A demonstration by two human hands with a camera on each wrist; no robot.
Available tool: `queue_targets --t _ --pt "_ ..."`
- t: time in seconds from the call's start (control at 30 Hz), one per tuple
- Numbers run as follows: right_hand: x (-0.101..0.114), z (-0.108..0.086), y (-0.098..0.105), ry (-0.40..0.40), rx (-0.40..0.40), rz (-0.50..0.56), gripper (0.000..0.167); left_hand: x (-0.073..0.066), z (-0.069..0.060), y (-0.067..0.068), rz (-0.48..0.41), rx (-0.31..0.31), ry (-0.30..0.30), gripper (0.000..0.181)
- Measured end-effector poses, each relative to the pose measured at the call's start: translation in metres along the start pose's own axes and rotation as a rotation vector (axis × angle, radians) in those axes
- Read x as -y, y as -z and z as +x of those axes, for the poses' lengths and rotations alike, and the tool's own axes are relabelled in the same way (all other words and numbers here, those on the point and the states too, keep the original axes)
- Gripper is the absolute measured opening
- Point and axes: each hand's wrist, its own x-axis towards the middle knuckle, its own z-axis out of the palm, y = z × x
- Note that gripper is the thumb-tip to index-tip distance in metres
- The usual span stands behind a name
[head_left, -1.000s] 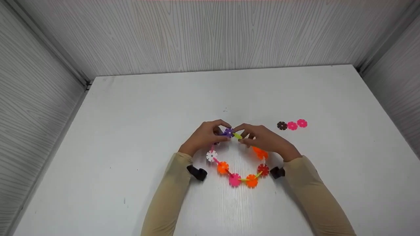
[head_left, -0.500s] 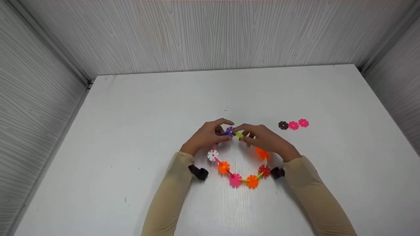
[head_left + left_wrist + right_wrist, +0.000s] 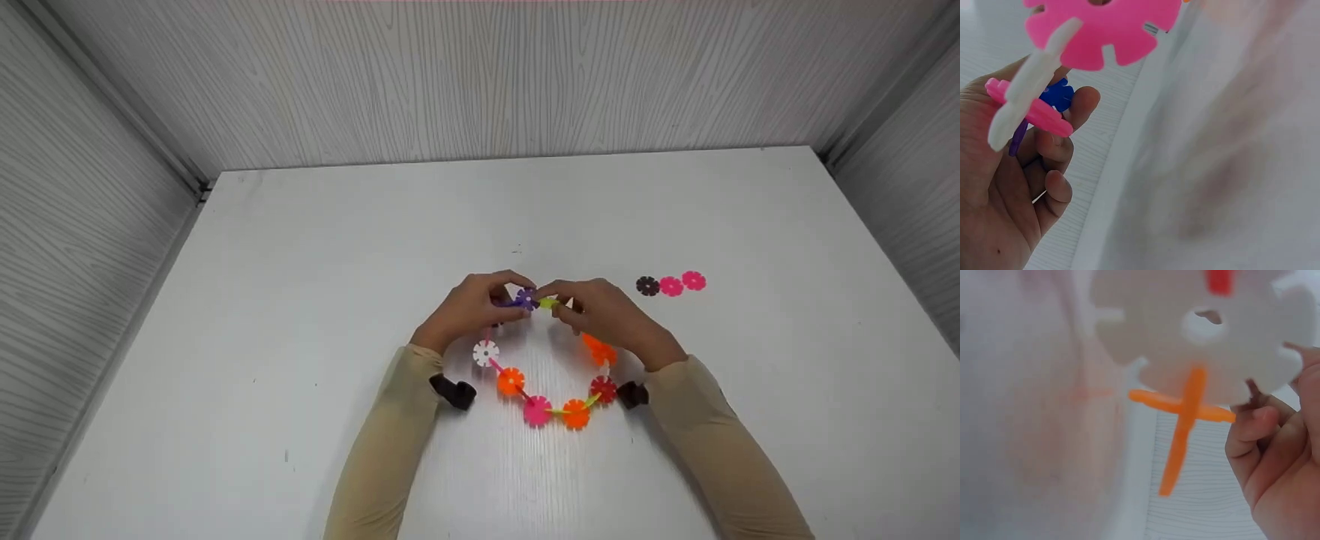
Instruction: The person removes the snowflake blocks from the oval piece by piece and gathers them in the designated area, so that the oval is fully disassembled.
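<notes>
**Left hand (image 3: 474, 309) and right hand (image 3: 609, 316) grasp a multicoloured chain (image 3: 537, 412) of notched, flower-shaped plastic discs**

The left hand pinches a purple disc (image 3: 527, 300), with a blue disc (image 3: 1060, 95) beside it; the right hand pinches the yellow-green disc (image 3: 548, 303) next to the purple one. The chain's remainder curves in a U on the white tabletop (image 3: 300, 300). Right of the right hand, a dark-brown disc (image 3: 647, 286) and two pink discs (image 3: 671, 286) lie in a row.
</notes>
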Motion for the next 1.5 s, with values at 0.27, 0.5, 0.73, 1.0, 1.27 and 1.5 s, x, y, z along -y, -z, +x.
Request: queue_targets --t 0.27,0.5,0.73,1.0,1.27,1.5 --pt "0.0 -0.003 0.006 0.104 -0.121 -0.095 0.029 0.001 0.001 0.005 0.047 -0.032 0.01 0.037" --pt "-0.028 -0.015 0.036 -0.022 -0.277 0.009 0.027 0.031 -0.01 0.031 -0.055 -0.259 0.117 0.036" --pt "-0.045 -0.021 0.05 -0.069 -0.326 0.09 0.029 0.038 -0.012 0.036 -0.102 -0.233 0.127 0.041" --pt "-0.053 -0.023 0.054 -0.145 -0.258 0.102 0.033 0.036 -0.01 0.033 -0.091 -0.22 0.128 0.039" --pt "-0.06 -0.026 0.059 -0.206 -0.216 0.17 0.034 0.033 -0.01 0.031 -0.064 -0.198 0.122 0.041" --pt "-0.068 -0.027 0.057 -0.225 -0.189 0.158 0.031 0.035 -0.009 0.03 -0.026 -0.185 0.104 0.042"
